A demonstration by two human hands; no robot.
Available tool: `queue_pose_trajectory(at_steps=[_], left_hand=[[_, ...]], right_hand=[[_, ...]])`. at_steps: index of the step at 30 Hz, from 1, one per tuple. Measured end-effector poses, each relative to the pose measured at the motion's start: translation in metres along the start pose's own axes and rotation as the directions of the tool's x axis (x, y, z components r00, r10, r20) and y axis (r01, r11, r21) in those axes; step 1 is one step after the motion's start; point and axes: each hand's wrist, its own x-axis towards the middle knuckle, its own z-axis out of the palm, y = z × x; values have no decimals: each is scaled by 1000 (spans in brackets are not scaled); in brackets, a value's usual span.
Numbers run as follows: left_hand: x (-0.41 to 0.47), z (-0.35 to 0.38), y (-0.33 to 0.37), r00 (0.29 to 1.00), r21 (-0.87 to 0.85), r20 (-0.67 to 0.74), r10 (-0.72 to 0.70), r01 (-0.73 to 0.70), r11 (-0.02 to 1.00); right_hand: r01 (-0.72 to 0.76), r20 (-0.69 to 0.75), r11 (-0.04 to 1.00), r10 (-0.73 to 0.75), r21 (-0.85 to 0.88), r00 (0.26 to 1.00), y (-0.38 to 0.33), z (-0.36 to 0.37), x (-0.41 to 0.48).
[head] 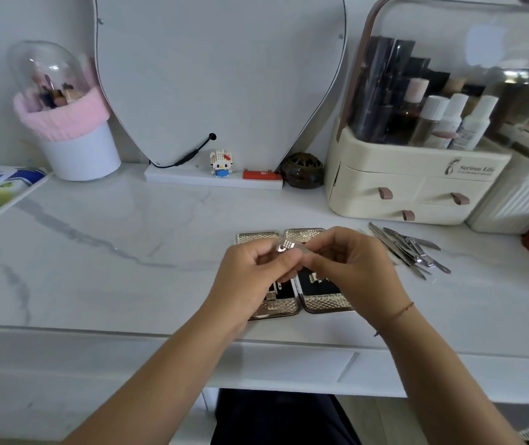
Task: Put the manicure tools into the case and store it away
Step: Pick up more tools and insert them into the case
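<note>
Head view: left hand (250,281) and right hand (353,271), fingers clamped on a small metal tool (286,247), above the open manicure case (327,305); loose tools (412,248) lie right on the table (112,252).

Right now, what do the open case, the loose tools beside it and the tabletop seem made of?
Case: probably metal, shiny pale gold, embossed diamond pattern; black lining inside. Loose tools: likely polished steel, bright silvery glint. Tabletop: marble or a lookalike, glossy white with grey veins.
</note>
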Motion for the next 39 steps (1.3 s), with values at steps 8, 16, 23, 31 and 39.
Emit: queue_pose_trajectory(at_steps=[8, 16, 23, 31, 39], left_hand=[[-9, -19, -1, 995, 63, -98, -7, 13, 998], [-6, -23, 3, 972, 68, -186, -144, 159, 985], [-7, -23, 1, 944, 20, -277, -180, 193, 981], [-16, -35, -10, 993, 318, -92, -70, 96, 943], [-27, -63, -32, 987, 682, 135, 86, -156, 715]], right_hand=[[-124, 128, 941, 88, 314, 988, 8, 18, 4], [-27, 160, 955, -21, 296, 987, 7, 26, 5], [29, -163, 974, 9, 223, 987, 4, 31, -2], [-5, -109, 975, 30, 222, 994, 5, 22, -9], [-140, -77, 988, 145, 69, 986, 19, 4, -24]])
